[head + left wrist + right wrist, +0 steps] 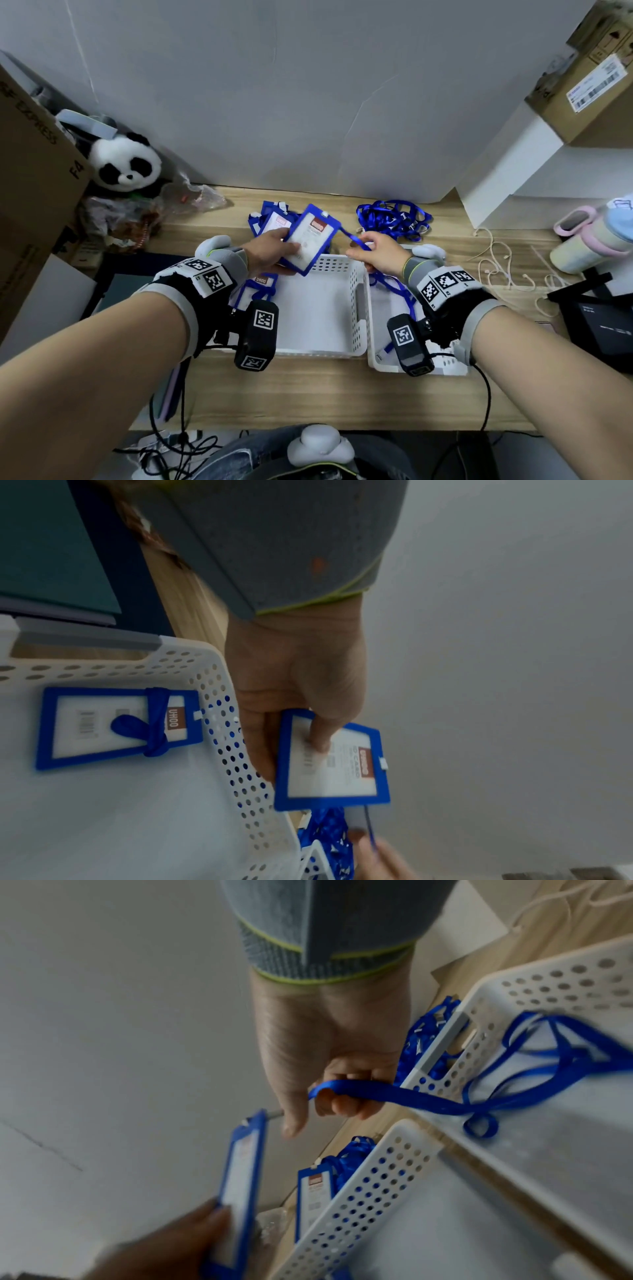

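Observation:
My left hand (274,247) grips a blue badge holder (310,240) with a white card insert, thumb on its face (320,737), above the far rim of a white perforated basket (318,353). My right hand (371,251) pinches a blue lanyard (356,240) whose end reaches the holder's top edge; I cannot tell whether it is clipped on. The strap (421,1099) runs through my curled fingers (339,1104) and trails into the right white basket (514,993). Another badge holder (116,726) with a knotted lanyard lies in the left basket.
Loose badge holders (270,219) and a heap of blue lanyards (394,216) lie at the desk's back. A panda plush (126,164) and cardboard box (30,171) stand left. A pastel tumbler (589,240), white cords (496,267) and a black device (599,325) are right.

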